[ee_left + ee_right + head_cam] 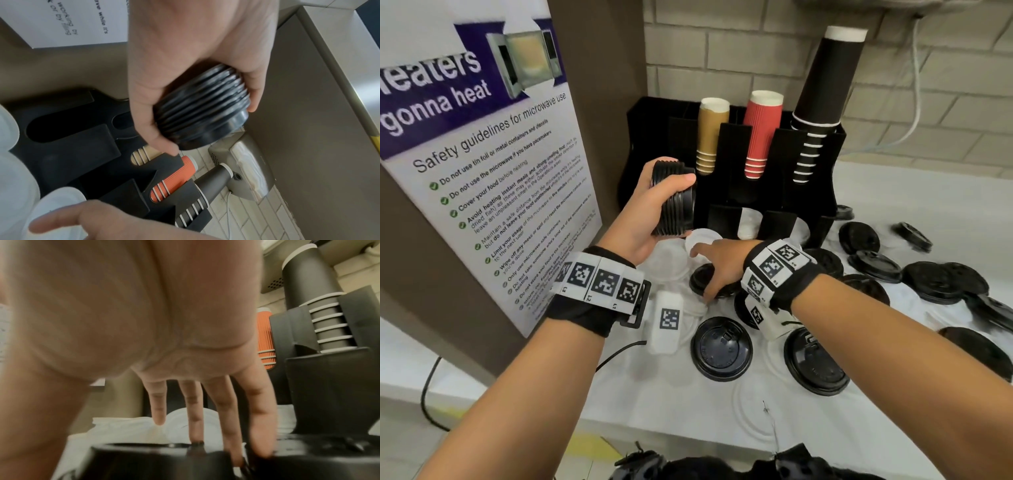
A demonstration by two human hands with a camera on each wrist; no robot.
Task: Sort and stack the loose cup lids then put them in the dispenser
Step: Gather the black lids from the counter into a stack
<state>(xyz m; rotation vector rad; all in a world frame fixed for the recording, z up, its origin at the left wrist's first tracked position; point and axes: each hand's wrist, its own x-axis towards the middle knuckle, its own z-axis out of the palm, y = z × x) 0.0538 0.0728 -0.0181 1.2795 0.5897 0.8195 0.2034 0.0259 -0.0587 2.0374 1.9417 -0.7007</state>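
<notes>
Lids are the job, and the stacking step is going on. The left hand (pixel 654 209) is curling round a stack of black lids (pixel 674 198) and holding it up just in front of the black dispenser (pixel 756 164). The right hand (pixel 717 270) is reaching down with straight, spread fingers (pixel 193 415) onto a loose black lid (pixel 705 279) on the white table (pixel 688 411), near the dispenser's front. It is touching the lid, not gripping it yet.

More black lids (pixel 722 347) and some white lids (pixel 702 241) are lying loose in front of and beside the dispenser. Cups are standing in its back slots.

Next, I think the right hand needs to pinch that lid by its rim, lift it, and press it onto the stack the same way up.

Beside the dispenser a poster (pixel 482 137) is saying "gonna heat" and "Safety guidelines for microwave use".
</notes>
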